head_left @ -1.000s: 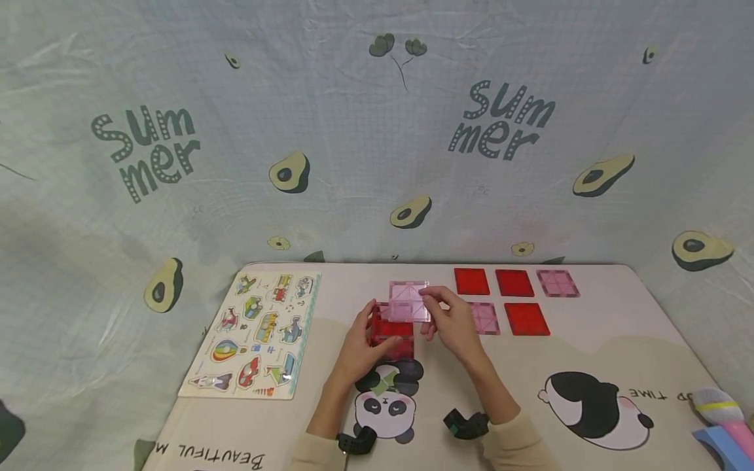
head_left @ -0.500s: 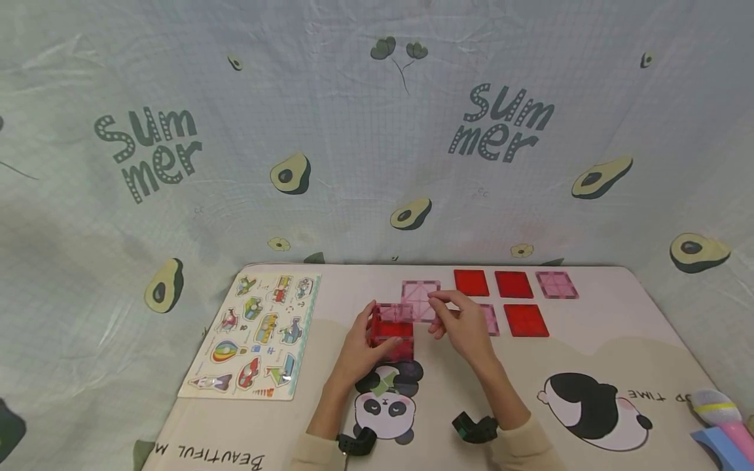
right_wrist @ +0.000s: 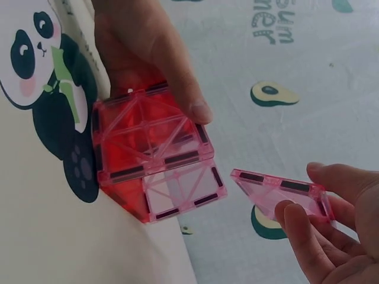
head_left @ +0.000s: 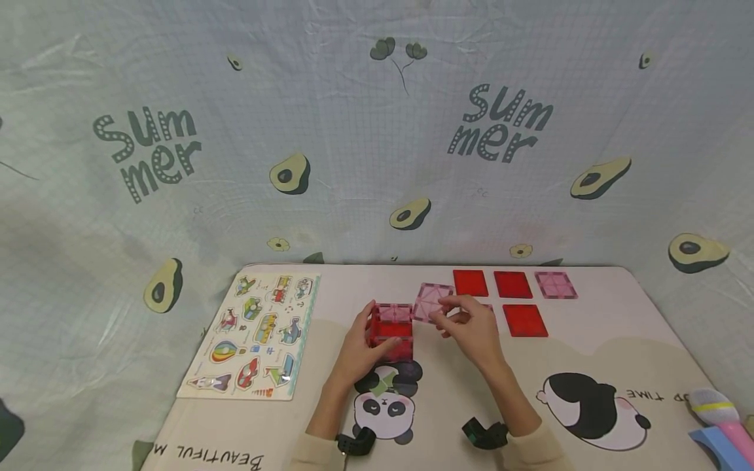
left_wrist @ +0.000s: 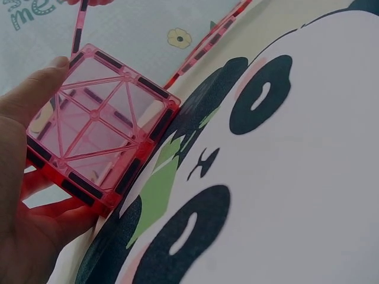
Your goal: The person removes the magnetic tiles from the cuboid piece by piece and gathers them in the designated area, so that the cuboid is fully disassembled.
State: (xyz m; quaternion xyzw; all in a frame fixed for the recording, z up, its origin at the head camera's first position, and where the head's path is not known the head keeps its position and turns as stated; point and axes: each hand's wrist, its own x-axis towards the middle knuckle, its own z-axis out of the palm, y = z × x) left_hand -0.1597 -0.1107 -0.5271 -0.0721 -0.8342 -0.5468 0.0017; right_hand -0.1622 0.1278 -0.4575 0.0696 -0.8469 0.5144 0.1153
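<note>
At lower centre, the left hand (head_left: 358,348) clasps the tile box (head_left: 402,352), seemingly to steady it; just rightward, the right hand's grip (head_left: 473,331) pinches a pink tile (head_left: 428,301), likely leaving its far edge free

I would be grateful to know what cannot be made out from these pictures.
Head view: right hand hides most of one pink tile.
Head view: left hand covers the left side of the tile box.
Head view: right edge cuts off the toy microphone.
Left wrist view: top edge cuts off the held tile.
</note>
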